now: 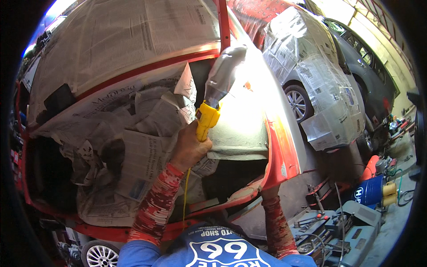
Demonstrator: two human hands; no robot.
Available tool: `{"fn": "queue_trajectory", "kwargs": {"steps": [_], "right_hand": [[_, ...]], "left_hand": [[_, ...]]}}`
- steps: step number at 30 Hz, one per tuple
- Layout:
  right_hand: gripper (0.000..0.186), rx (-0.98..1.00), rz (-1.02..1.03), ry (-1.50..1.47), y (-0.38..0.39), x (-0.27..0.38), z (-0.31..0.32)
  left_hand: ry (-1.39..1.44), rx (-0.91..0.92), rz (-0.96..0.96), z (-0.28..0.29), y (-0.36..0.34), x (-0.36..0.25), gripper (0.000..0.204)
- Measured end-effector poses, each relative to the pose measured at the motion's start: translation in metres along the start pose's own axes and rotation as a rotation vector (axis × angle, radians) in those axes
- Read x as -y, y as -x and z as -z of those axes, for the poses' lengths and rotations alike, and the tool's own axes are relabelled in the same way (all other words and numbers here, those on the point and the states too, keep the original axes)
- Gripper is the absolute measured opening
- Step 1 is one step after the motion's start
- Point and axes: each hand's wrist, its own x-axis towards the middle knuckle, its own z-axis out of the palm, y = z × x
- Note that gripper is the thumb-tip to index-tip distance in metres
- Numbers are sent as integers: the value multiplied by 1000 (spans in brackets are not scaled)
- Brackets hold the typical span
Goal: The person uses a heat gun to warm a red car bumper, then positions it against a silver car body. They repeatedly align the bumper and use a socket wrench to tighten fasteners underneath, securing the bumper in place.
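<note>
My left hand (pixel 190 149) is closed round the yellow handle of a work light (pixel 208 119). Its silvery shade (pixel 226 71) points up and away from me, and a bright glare falls beside it on a pale grey panel (pixel 238 135). From the handle a thin yellow cord (pixel 185 196) hangs down past my wrist. Lower right, my right hand (pixel 270 192) is at the underside of a red body edge (pixel 282 167), which hides its fingers. Crumpled newspaper (pixel 142 151) lines the red car opening left of the light.
A paper-masked car window (pixel 133 35) lies beyond the opening. To the right stands a car (pixel 316 75) covered in newspaper and plastic, with a dark car (pixel 364 62) behind it. Lower right are a grey toolbox (pixel 356 236), a blue drum (pixel 369 191) and scattered tools.
</note>
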Motion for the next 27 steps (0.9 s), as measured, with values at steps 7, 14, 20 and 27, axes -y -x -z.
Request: {"fn": "queue_trajectory", "kwargs": {"steps": [7, 14, 20, 27], "right_hand": [[60, 224, -48, 46, -100, 23, 9], [69, 393, -123, 166, -157, 44, -14], [97, 451, -111, -197, -96, 38, -79], [100, 403, -191, -282, -109, 16, -67]], "left_hand": [[-6, 12, 18, 5, -2, -13, 32], [-130, -69, -85, 11, 0, -18, 32], [-317, -179, -98, 40, 9, 28, 33], [-210, -78, 2, 30, 0, 83, 26]]}}
